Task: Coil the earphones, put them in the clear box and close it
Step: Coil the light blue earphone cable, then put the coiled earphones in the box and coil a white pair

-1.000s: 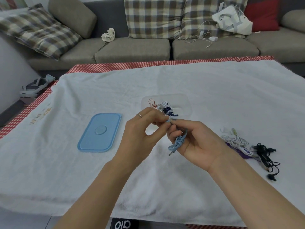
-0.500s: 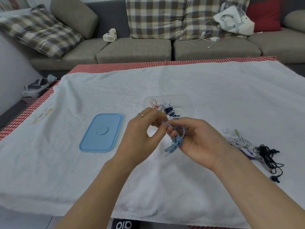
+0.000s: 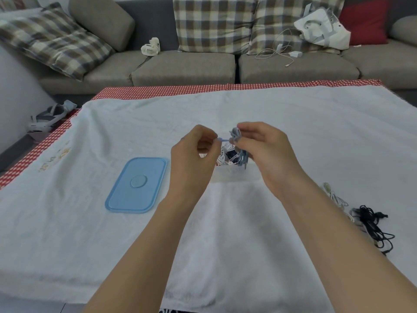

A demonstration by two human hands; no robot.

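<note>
A coiled light-blue earphone bundle (image 3: 242, 154) hangs from my right hand (image 3: 262, 150), which pinches its top. My left hand (image 3: 194, 154) pinches the cable's free end and holds it taut to the left of the bundle. Both hands hover over the clear box (image 3: 234, 175), mostly hidden behind them, which holds other coiled earphones (image 3: 228, 154). The box's blue lid (image 3: 137, 185) lies flat on the towel to the left.
White earphones (image 3: 336, 197) and a tangled black earphone set (image 3: 374, 224) lie at the right on the white towel (image 3: 225, 233). A sofa with checked cushions, a small fan (image 3: 150, 47) and a white charger cable (image 3: 282, 50) stands behind the table.
Both hands rose and moved away from me, to above the box. The bundle now hangs from my right fingertips, and my left hand has pulled the cable end out to the left.
</note>
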